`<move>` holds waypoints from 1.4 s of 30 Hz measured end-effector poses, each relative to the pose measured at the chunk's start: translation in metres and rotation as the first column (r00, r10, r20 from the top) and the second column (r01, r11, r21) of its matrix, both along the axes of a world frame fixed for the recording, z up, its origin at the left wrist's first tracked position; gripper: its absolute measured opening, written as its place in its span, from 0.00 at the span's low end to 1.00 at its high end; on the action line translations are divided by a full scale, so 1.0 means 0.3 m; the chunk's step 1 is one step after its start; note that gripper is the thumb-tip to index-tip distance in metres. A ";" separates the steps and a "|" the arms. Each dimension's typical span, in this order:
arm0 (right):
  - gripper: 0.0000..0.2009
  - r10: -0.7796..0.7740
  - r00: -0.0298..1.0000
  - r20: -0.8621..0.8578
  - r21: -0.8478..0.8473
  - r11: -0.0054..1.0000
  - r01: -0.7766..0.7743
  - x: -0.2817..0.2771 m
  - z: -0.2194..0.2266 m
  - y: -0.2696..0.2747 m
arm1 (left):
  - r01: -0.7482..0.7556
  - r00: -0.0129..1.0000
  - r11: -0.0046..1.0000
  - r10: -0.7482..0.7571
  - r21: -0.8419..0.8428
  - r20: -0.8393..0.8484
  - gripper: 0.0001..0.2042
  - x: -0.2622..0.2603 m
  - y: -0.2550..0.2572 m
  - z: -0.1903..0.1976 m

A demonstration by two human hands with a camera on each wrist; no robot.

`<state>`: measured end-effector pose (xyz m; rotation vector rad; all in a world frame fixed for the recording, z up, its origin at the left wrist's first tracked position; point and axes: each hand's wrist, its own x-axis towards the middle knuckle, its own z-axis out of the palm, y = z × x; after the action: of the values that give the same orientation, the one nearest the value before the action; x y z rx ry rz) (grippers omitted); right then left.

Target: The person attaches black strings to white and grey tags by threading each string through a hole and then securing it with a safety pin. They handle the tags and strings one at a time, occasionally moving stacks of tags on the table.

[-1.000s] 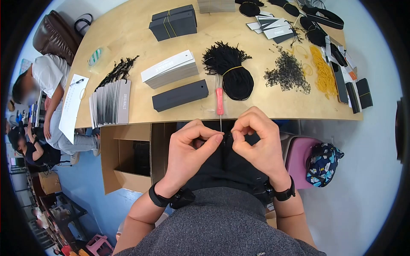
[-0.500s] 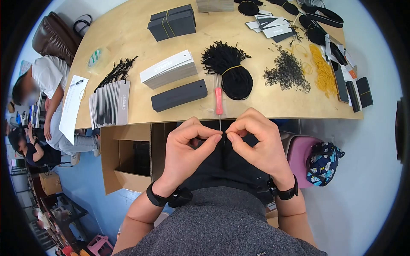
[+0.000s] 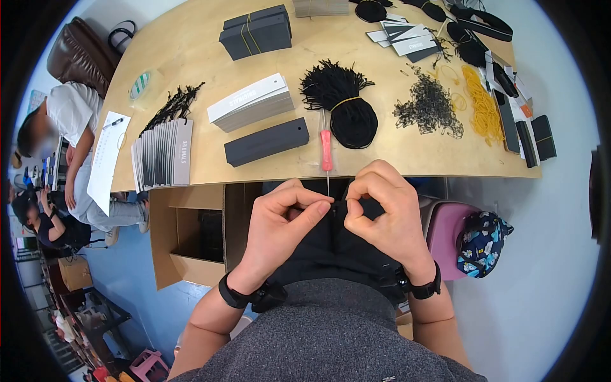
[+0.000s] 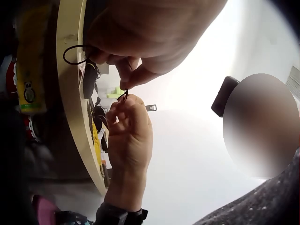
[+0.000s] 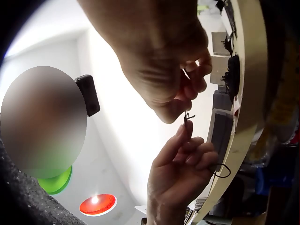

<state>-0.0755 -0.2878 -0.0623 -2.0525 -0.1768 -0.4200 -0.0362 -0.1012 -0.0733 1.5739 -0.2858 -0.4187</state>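
Observation:
My left hand pinches a thin black cord between thumb and forefinger, in front of the table edge. The cord's loop sticks out past the other fingers of that hand in the right wrist view. Its knotted end with short tails stands up from the left fingertips. Facing it, my right hand has thumb and forefinger brought together at the cord's end, the other fingers curled. Between the hands, a red-handled tool with a thin metal shaft lies over the table edge.
On the table lie a black cord bundle, dark tags, white tags, strung tags, a heap of small black pins and yellow bands. An open carton stands below; a person sits left.
The right hand came in until its fingertips almost met the left ones, then drew back to the right, leaving a small gap. The left hand shifted only slightly.

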 end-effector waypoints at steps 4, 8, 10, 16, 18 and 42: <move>0.10 -0.022 1.000 0.015 0.010 1.000 0.022 -0.002 0.000 -0.001 | -0.007 0.999 0.997 0.003 -0.073 -0.052 0.05 -0.003 0.003 -0.006; 0.09 -0.023 1.000 -0.010 0.053 0.998 0.023 -0.005 0.000 0.000 | -0.019 0.993 0.996 0.009 -0.082 -0.119 0.04 -0.006 0.009 0.011; 0.08 0.004 0.998 -0.067 0.116 0.993 0.004 -0.005 -0.005 -0.019 | -0.001 0.994 0.999 -0.004 -0.050 -0.109 0.04 0.003 0.015 0.025; 0.03 0.058 0.973 -0.225 0.186 0.982 -0.015 -0.014 0.006 -0.077 | 0.028 0.999 0.993 -0.030 0.112 0.019 0.04 0.018 0.064 0.020; 0.02 0.073 0.965 -0.253 0.173 0.984 -0.030 -0.016 0.004 -0.088 | 0.001 0.999 0.996 -0.004 0.089 0.035 0.04 0.019 0.070 0.010; 0.28 -0.042 0.923 -0.382 -0.109 0.994 0.000 -0.042 0.094 -0.014 | 0.124 0.837 0.926 -0.290 0.356 0.464 0.07 0.068 0.061 0.109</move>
<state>-0.0882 -0.2919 -0.0341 -2.2003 0.0629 -0.0133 -0.0158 -0.0829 -0.0407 1.9645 -0.8464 -0.2097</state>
